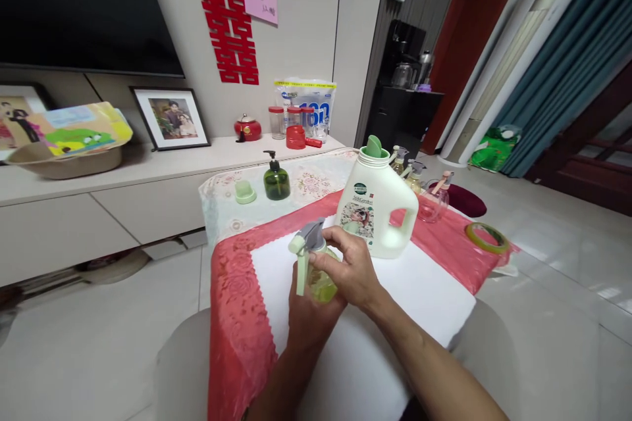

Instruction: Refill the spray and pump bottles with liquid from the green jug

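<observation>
A clear spray bottle (323,284) with yellowish-green liquid is between my hands, over the white sheet. My left hand (309,316) is wrapped round its lower body from beneath. At the neck, my right hand (348,263) grips the collar just under the grey and pale green trigger spray head (309,237). Right behind stands a large white detergent jug (378,204) with a green spout in its uncapped mouth. Further back are a pale green cap (245,192) and a dark green pump bottle (276,183).
Several spray bottles (434,200) stand at the table's right, near a roll of yellow tape (486,238). A red plastic cover (237,316) lies under the white sheet (429,296). Red-lidded jars (276,123) and a picture frame (170,120) sit on the cabinet behind.
</observation>
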Demonstrator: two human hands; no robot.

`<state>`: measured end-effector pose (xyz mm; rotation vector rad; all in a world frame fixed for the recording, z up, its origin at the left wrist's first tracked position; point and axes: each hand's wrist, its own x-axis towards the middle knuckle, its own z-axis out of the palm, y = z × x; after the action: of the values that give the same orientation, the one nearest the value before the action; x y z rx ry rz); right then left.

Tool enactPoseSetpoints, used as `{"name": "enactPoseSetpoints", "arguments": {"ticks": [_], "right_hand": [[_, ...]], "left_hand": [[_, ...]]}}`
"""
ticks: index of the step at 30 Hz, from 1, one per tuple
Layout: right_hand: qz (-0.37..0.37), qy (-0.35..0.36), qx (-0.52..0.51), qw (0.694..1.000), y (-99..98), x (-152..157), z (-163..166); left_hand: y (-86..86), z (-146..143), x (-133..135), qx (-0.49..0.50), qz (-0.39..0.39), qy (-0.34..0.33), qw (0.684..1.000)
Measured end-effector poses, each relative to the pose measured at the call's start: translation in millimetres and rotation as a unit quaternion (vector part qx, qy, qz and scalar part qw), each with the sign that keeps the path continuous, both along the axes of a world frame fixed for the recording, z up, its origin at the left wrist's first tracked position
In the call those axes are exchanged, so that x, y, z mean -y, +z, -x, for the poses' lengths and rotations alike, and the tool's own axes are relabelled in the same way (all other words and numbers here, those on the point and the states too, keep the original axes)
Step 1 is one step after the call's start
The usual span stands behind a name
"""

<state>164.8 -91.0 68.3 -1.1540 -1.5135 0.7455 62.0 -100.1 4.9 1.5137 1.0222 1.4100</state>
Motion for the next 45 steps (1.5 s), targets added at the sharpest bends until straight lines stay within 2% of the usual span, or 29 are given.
{"name": "enactPoseSetpoints", "arguments": {"ticks": [4,6,10,13,16,22,26,31,34,38,45], "right_hand": [[0.028,0.101,-0.005,0.994,7.2,-4.0,-11.5],[0.026,0.126,-0.007,0.992,9.0,-5.9,-14.2],[0.001,0.091,-0.018,0.996,2.6,-8.6,-9.8],[-0.005,0.038,-0.055,0.998,-6.5,-9.5,-3.9],[0.003,0.016,-0.094,0.995,-10.1,-9.3,-2.7],[0.030,0.053,-0.104,0.993,-4.8,-6.9,-10.8],[0.037,0.077,-0.096,0.992,-8.7,-6.7,-13.6],[0.037,0.062,-0.083,0.994,-11.8,-7.2,-13.6],[0.053,0.064,-0.122,0.989,-10.5,-8.5,-13.3],[0.093,0.114,-0.195,0.970,-9.2,-9.6,-13.5],[0.117,0.158,-0.215,0.957,-1.2,-10.4,-16.3]], "left_hand": [[-3.4,-1.7,1.1,-0.014,0.028,0.018,0.999],[-2.6,-3.2,2.8,-0.015,0.039,0.040,0.998],[3.9,-5.0,7.3,-0.002,0.073,0.051,0.996],[7.7,-4.8,8.0,0.007,0.077,0.043,0.996],[8.6,-5.0,6.1,0.004,0.082,0.031,0.996],[5.3,-6.1,4.1,0.019,0.097,0.030,0.995],[3.6,-5.8,4.6,0.020,0.104,0.032,0.994],[2.2,-6.2,4.8,0.016,0.096,0.034,0.995],[-0.6,-6.4,4.8,0.023,0.090,0.023,0.995],[-2.2,-5.3,5.2,0.036,0.090,0.004,0.995],[-2.2,-4.8,5.7,0.074,0.079,-0.028,0.994]]}}
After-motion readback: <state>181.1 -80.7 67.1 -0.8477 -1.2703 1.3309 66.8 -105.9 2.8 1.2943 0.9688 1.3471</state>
